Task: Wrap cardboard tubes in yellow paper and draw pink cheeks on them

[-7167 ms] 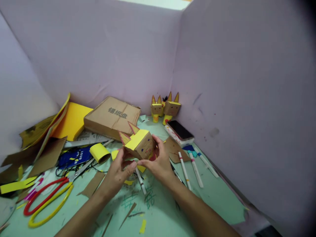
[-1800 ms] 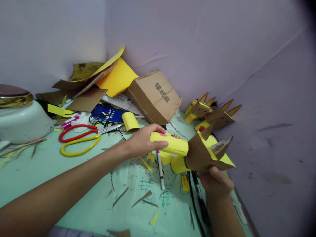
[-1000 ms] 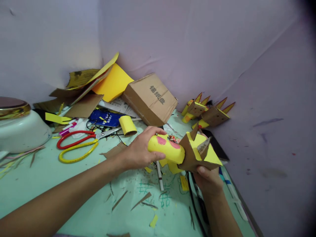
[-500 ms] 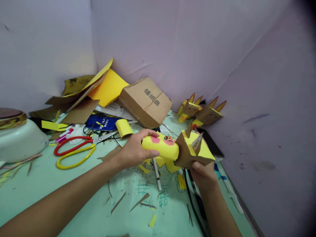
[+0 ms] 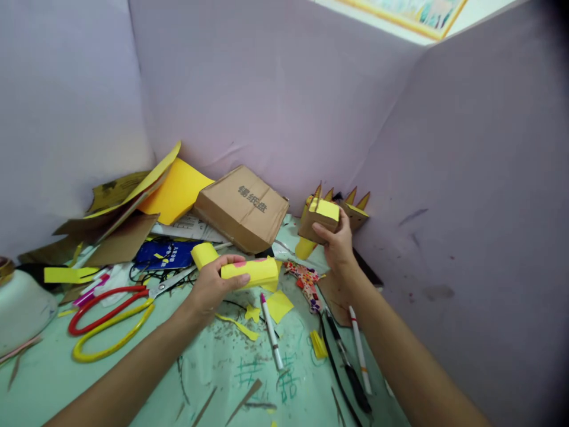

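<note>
A yellow paper tube with pink spots (image 5: 251, 273) is in my left hand (image 5: 217, 283), fingers behind and thumb in front, just above the littered table. Further back and to the right, my right hand (image 5: 340, 240) grips a small cardboard box with a yellow top (image 5: 325, 210). Behind that box stands a cardboard figure with pointed ears (image 5: 358, 207), partly covered; which of the other spikes belong to the held box I cannot tell. Left of my left hand lies a short yellow roll (image 5: 204, 255).
Large red-and-yellow-handled scissors (image 5: 111, 314) lie left. A brown carton (image 5: 244, 207) and yellow sheets (image 5: 178, 190) lean by the back wall. A marker (image 5: 271, 332), a black-handled tool (image 5: 351, 373), a floral cutout (image 5: 306, 284) and paper scraps cover the table (image 5: 213, 367).
The box has come apart from the tube's end. My right hand has carried it back and left toward the standing figures, while the tube stays in my left hand. The view has tilted up.
</note>
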`<state>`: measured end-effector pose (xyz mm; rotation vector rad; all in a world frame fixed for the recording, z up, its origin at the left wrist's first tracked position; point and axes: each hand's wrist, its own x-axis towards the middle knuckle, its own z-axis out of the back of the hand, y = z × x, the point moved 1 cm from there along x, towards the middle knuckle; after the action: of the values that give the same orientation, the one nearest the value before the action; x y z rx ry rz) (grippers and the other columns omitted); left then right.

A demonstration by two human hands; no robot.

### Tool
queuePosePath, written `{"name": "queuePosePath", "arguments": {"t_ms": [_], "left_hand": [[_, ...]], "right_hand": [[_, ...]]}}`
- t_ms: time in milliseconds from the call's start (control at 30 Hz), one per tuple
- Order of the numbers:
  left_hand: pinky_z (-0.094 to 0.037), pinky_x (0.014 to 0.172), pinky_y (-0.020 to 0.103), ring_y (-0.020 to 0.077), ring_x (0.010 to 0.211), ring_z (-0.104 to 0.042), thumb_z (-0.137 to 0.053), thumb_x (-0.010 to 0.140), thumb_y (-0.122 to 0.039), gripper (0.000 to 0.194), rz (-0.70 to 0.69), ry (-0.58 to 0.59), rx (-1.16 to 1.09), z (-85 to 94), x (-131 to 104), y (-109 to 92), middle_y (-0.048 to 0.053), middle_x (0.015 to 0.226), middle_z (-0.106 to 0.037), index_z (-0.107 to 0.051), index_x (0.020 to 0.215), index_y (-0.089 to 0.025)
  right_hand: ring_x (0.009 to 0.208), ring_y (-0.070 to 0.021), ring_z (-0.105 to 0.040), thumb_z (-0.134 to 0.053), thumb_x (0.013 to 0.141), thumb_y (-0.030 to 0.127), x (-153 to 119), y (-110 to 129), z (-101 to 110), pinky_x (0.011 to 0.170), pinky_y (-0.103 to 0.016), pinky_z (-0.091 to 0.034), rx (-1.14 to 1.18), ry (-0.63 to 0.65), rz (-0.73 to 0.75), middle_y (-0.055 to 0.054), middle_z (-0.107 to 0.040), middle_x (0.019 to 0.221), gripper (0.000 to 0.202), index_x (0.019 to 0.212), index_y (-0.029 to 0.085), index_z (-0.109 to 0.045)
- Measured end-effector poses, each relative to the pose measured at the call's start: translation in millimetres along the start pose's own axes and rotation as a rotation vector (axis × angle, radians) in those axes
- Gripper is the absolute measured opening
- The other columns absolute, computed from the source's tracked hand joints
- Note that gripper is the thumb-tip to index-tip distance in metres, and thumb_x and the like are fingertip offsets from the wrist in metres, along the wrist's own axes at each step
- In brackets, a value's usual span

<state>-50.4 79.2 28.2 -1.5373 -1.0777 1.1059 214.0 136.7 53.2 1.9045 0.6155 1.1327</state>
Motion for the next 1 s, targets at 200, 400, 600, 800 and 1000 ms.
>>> {"name": "queuePosePath", "arguments": {"t_ms": [200,400,600,800,1000], "left_hand": [[-0.049,0.056,0.029,0.0191,0.06,-0.064,-0.079,0.051,-0.034,0.052,-0.022,-0.029,0.041,-1.6,6.5,14.4,0.004,0.075,-0.068,-0.059,0.096,-0.016],[-0.051,0.055,0.032,0.0221,0.058,-0.065,-0.08,0.046,-0.036,0.055,0.0,-0.05,0.048,-2.9,10.2,21.8,0.005,0.073,-0.069,-0.06,0.093,-0.017],[-0.053,0.057,0.037,0.0264,0.06,-0.068,-0.08,0.047,-0.037,0.057,0.044,-0.005,-0.004,-5.8,10.0,24.7,0.006,0.072,-0.07,-0.056,0.095,-0.018],[-0.052,0.056,0.035,0.0258,0.061,-0.068,-0.08,0.049,-0.036,0.056,0.043,0.0,0.025,-5.7,10.2,25.3,0.007,0.074,-0.071,-0.056,0.096,-0.018],[-0.051,0.056,0.032,0.0235,0.061,-0.067,-0.08,0.05,-0.035,0.054,0.027,-0.001,0.051,-5.7,9.9,26.3,0.007,0.073,-0.071,-0.057,0.096,-0.017]], "right_hand": [[0.117,-0.0263,-0.048,-0.079,0.048,0.033,33.4,-50.5,-6.3,0.097,-0.042,-0.04,-0.133,-0.095,0.028,-0.015,-0.048,0.131,0.093,0.129,0.015,-0.035],[0.123,-0.0295,-0.042,-0.079,0.046,0.037,39.7,-74.0,7.3,0.104,-0.042,-0.031,-0.317,-0.177,0.016,-0.023,-0.039,0.137,0.106,0.134,0.008,-0.027],[0.127,-0.0311,-0.039,-0.077,0.048,0.036,38.8,-69.8,15.8,0.106,-0.043,-0.027,-0.483,-0.194,0.0,-0.023,-0.037,0.139,0.108,0.137,0.008,-0.022],[0.127,-0.0342,-0.036,-0.076,0.049,0.032,35.3,-50.0,11.5,0.107,-0.044,-0.025,-0.648,-0.329,0.055,-0.022,-0.04,0.135,0.096,0.132,0.009,-0.034],[0.128,-0.0402,-0.03,-0.077,0.053,0.036,35.2,-44.4,19.0,0.105,-0.05,-0.025,-0.774,-0.533,0.021,-0.026,-0.035,0.134,0.1,0.136,0.008,-0.028]]}}
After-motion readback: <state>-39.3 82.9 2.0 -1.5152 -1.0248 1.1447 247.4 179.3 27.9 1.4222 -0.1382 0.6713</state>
